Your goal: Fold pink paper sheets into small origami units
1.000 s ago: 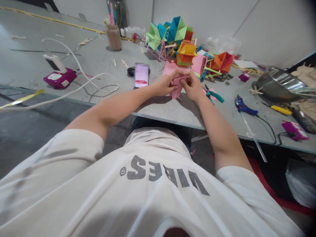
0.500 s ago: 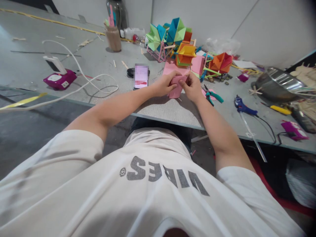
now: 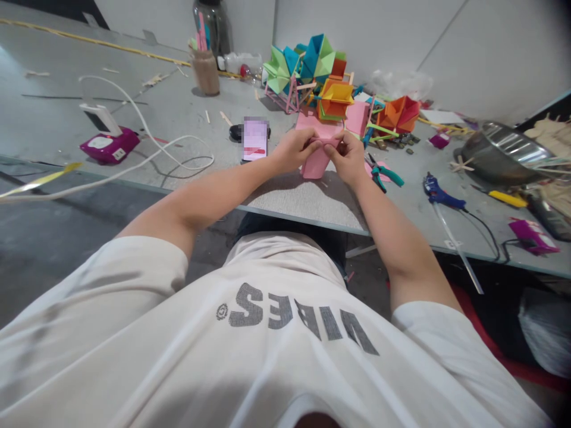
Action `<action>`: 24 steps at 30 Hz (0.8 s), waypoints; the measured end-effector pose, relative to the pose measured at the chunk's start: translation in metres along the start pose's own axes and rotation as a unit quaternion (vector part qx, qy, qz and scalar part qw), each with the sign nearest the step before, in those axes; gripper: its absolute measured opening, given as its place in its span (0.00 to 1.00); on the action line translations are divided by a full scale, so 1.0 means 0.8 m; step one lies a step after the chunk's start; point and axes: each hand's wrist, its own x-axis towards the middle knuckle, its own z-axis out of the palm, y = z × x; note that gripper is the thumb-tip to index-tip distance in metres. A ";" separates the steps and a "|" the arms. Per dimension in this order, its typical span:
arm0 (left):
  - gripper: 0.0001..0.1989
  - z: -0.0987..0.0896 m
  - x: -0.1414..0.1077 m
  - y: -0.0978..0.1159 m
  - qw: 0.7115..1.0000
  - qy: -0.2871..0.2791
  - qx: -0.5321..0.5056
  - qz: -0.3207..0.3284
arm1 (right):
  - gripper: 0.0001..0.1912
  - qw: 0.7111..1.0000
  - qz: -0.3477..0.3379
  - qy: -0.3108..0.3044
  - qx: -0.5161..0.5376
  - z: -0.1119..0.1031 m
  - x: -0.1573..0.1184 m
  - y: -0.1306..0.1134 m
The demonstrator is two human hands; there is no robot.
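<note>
Pink paper (image 3: 316,164), folded along its top, is pinched between my two hands above the table's front part. My left hand (image 3: 298,148) is closed on its left side, thumb and fingers at the upper edge. On the right side my right hand (image 3: 350,156) grips the same edge, its thumb toward me. Behind the hands lies more pink paper (image 3: 317,123). Teal-handled pliers (image 3: 384,174) rest just right of my right hand. A phone (image 3: 255,139) lies left of my left hand. The fingertips behind the paper are hidden.
Folded paper models in green, blue and orange (image 3: 335,100) stand behind the hands. To the right are a blue glue gun (image 3: 441,193), a yellow-handled tool (image 3: 506,198) and a metal bowl (image 3: 499,153). A purple power adapter (image 3: 109,145) with a white cable sits at left.
The upper part of the pink paper has been folded over between my fingers. My left thumb has shifted up toward the top edge; my right hand stays nearly in place.
</note>
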 end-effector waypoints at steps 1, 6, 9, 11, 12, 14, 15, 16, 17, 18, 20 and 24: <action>0.20 0.001 0.000 0.000 1.000 0.004 -0.002 0.003 | 0.55 1.000 -0.004 0.003 0.005 0.001 0.001 0.003; 0.20 0.003 0.001 -0.002 1.000 0.019 -0.002 0.021 | 0.53 0.998 -0.022 0.021 0.049 0.002 0.001 0.001; 0.20 0.003 0.001 -0.003 0.999 0.026 -0.002 0.025 | 0.52 0.998 -0.035 0.021 0.056 0.000 0.001 -0.008; 0.22 0.003 0.002 -0.004 0.999 0.032 -0.007 0.019 | 0.51 0.998 -0.036 0.020 0.055 0.000 0.000 -0.012; 0.23 0.003 0.003 -0.006 0.999 0.034 -0.011 0.016 | 0.51 0.998 -0.033 0.019 0.053 -0.001 0.000 -0.013; 0.23 0.004 0.004 -0.008 0.999 0.037 -0.018 0.011 | 0.51 0.998 -0.024 0.014 0.053 0.000 0.001 -0.013; 0.24 0.004 0.004 -0.009 0.999 0.037 -0.020 0.010 | 0.50 0.998 -0.019 0.011 0.056 0.001 0.000 -0.012; 0.24 0.004 0.005 -0.009 0.999 0.038 -0.021 0.009 | 0.50 0.998 -0.015 0.008 0.060 0.001 0.000 -0.012; 0.24 0.004 0.005 -0.009 0.999 0.039 -0.023 0.008 | 0.50 0.998 -0.013 0.005 0.064 0.002 0.000 -0.011; 0.25 0.003 0.005 -0.007 0.999 0.040 -0.023 0.006 | 0.50 0.998 -0.012 0.003 0.068 0.003 0.000 -0.010; 0.26 0.002 0.005 -0.003 0.999 0.039 -0.018 0.000 | 0.48 0.997 -0.010 0.001 0.072 0.004 0.000 -0.009; 0.28 -0.002 0.005 0.005 1.000 0.029 0.003 -0.007 | 0.46 0.998 0.002 -0.001 0.061 0.005 -0.001 -0.013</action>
